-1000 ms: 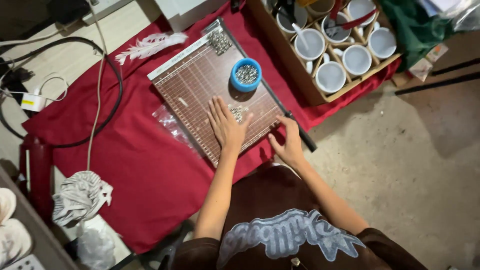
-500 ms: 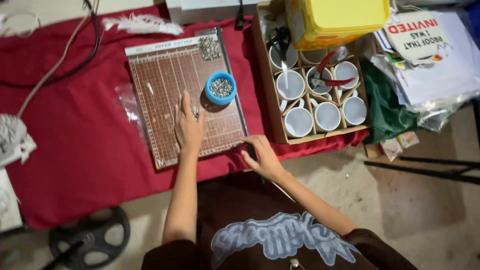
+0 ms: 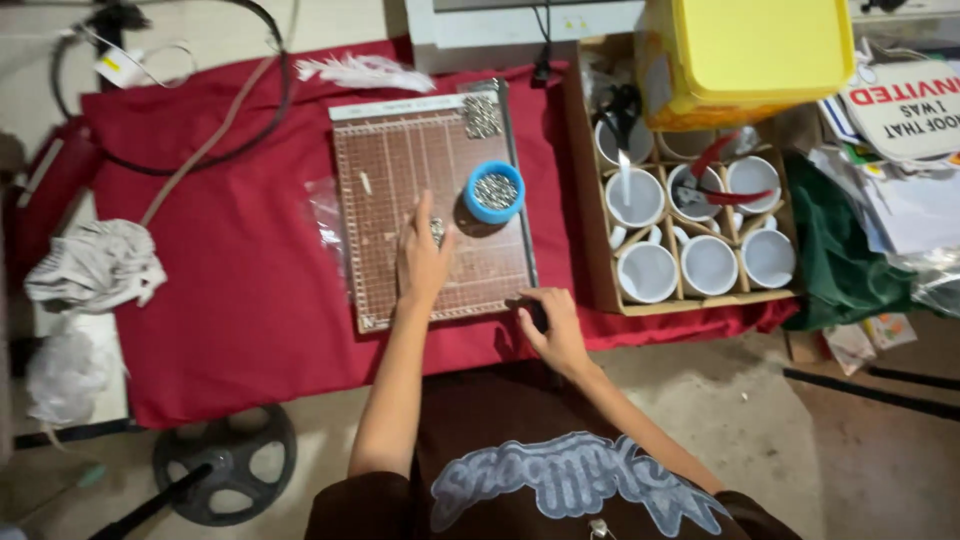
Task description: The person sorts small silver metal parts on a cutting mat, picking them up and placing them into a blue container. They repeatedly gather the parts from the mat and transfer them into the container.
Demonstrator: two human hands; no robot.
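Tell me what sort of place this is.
Probably a craft or small-production workspace. The left hand presses on a gridded paper trimmer, the right hand grips its handle end, a blue cup of small metal pieces sits on it, and a box of white mugs stands alongside.

1. You look down on a desk [image 3: 230, 300] draped in red cloth.
2. Below it you see a bare, mottled concrete floor [image 3: 850, 460].
3. Soft, even light falls across everything.
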